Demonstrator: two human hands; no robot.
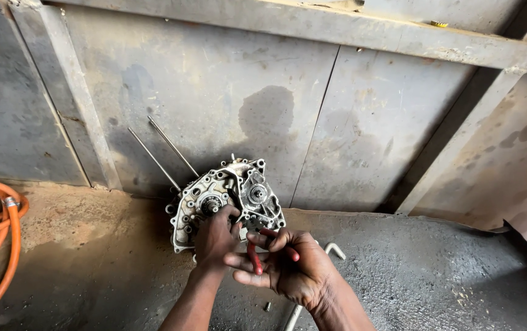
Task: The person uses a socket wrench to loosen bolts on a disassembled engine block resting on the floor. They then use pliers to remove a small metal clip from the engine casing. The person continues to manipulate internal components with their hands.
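A grimy aluminium engine case (239, 184) stands on its edge on the concrete floor, leaning toward a metal sheet wall. Two long thin studs (165, 150) stick up from it to the upper left. My left hand (214, 236) reaches onto the case's face, fingers at a small shaft and gear near the middle. My right hand (285, 263) is just below and to the right, fingers curled around red-handled pliers (255, 257), whose tip points toward the case.
An orange hose (6, 245) loops along the floor at the far left. A bent metal rod or wrench (331, 250) lies on the floor under my right wrist. A small bolt (267, 305) lies near my forearms. The wall's steel framing runs behind the case.
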